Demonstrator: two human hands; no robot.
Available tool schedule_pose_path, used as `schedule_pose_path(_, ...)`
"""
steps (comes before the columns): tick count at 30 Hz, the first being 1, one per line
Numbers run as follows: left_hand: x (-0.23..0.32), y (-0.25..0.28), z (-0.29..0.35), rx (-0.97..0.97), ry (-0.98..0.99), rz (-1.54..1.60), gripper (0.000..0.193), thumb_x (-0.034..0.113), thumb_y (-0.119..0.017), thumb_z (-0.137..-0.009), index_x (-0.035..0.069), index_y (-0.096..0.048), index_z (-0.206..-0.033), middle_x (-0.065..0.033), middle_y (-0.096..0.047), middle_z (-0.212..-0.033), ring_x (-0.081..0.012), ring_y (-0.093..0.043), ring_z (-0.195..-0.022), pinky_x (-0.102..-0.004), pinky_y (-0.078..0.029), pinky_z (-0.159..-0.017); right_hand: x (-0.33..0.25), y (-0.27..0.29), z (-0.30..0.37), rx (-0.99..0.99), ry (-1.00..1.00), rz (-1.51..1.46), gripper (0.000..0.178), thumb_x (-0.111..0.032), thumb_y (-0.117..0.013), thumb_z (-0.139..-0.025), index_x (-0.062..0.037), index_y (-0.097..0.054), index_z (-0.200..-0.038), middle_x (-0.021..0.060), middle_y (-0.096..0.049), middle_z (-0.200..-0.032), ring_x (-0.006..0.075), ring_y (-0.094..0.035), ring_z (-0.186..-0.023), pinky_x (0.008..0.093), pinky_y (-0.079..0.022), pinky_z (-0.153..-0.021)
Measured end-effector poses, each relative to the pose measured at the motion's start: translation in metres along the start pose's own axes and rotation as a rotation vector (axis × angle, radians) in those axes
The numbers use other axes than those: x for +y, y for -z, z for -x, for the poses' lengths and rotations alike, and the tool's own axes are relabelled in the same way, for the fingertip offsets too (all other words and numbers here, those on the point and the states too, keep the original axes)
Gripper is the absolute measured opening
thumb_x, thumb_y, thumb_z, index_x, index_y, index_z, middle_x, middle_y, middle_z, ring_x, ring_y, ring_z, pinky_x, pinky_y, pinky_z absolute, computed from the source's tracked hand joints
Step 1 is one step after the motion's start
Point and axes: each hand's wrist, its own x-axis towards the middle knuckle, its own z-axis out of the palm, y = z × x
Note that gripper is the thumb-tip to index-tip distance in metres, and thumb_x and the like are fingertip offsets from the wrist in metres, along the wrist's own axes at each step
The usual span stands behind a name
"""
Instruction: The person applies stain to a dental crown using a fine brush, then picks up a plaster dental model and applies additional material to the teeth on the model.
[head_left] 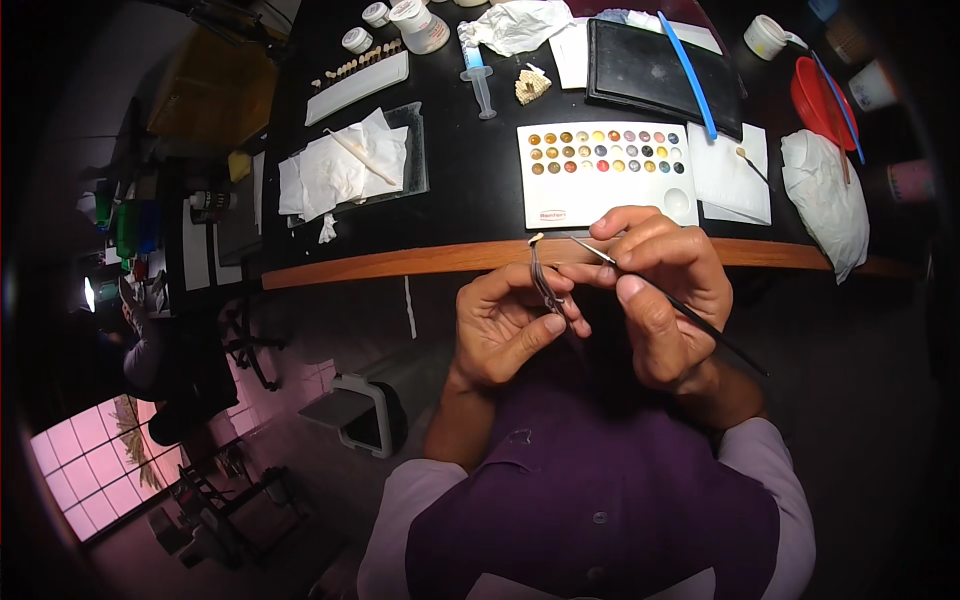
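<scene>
Tooth [536,239] mid-frame | just left of your brush [726,341], apart | left hand [508,325] pinching tweezers [541,277], right hand [672,290] pinching brush

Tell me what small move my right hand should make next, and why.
Perhaps ease the brush slightly left toward the small pale piece: your right hand aims its tip there, your left hand grips the slim metal holder bearing the piece, and a gap appears between tip and piece.
</scene>
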Motion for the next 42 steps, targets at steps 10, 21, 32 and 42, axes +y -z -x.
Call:
schedule_pose_path(10,0.02,-0.021,0.006,0.088,0.165,0.074,0.036,-0.01,-0.065,-0.093,-0.01,-0.056,-0.128,-0.0227,-0.065,-0.126,-0.0225,-0.075,-0.093,-0.0333,-0.065,-0.079,0.0,0.003,0.005,0.001,-0.037,0.06,0.009,0.003,-0.05,-0.094,0.0018,-0.054,-0.102,0.0152,-0.057,-0.096,0.0295,-0.056,-0.114,0.0411,-0.063,-0.09)
schedule_pose_path(21,0.026,-0.024,0.006,0.145,0.216,0.083,0.04,-0.005,-0.07,-0.093,-0.008,-0.056,-0.131,-0.0218,-0.066,-0.119,-0.0236,-0.075,-0.093,-0.0323,-0.066,-0.076,0.002,0.003,0.006,-0.015,-0.02,-0.014,0.014,0.009,-0.054,-0.092,0.0062,-0.053,-0.106,0.0207,-0.057,-0.105,0.0295,-0.058,-0.116,0.0439,-0.066,-0.089)
schedule_pose_path(32,0.018,-0.022,0.004,0.146,0.163,0.133,0.043,-0.004,-0.075,-0.09,-0.009,-0.056,-0.128,-0.0192,-0.063,-0.128,-0.0238,-0.075,-0.093,-0.0307,-0.066,-0.074,0.006,0.009,-0.01,-0.121,0.176,0.273,0.019,0.012,-0.066,-0.077,0.0025,-0.069,-0.094,0.0132,-0.069,-0.081,0.032,-0.068,-0.094,0.0407,-0.055,-0.085)
schedule_pose_path(42,0.009,-0.018,-0.003,0.15,0.13,0.102,0.043,-0.003,-0.076,-0.09,-0.009,-0.056,-0.129,-0.0169,-0.067,-0.116,-0.0201,-0.075,-0.089,-0.0269,-0.065,-0.069,0.024,0.007,-0.009,-0.049,0.223,0.275,0.018,0.009,-0.066,-0.076,0.0021,-0.067,-0.093,0.014,-0.069,-0.081,0.032,-0.069,-0.091,0.0404,-0.056,-0.081)
